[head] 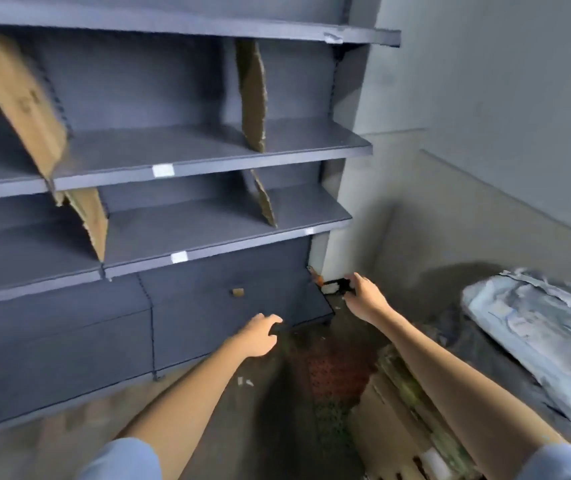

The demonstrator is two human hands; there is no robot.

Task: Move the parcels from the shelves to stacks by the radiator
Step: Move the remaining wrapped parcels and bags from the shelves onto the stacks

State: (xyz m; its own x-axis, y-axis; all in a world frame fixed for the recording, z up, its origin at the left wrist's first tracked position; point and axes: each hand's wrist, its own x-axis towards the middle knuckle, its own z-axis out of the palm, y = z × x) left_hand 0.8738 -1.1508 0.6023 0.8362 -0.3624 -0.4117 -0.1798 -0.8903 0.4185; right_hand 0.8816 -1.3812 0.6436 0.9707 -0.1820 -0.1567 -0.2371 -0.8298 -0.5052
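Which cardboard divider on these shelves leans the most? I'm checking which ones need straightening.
The large cardboard divider at the upper left: it slants steeply across its bay, whereas the narrow divider on the same shelf stands nearly upright.

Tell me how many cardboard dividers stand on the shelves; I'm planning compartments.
4: upper shelf far left, upper shelf right of centre, lower shelf left, lower shelf right. More may lie beyond the left edge.

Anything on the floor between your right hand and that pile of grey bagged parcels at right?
Head view: between the right hand and the grey parcels there is only bare, shadowed floor along the wall.
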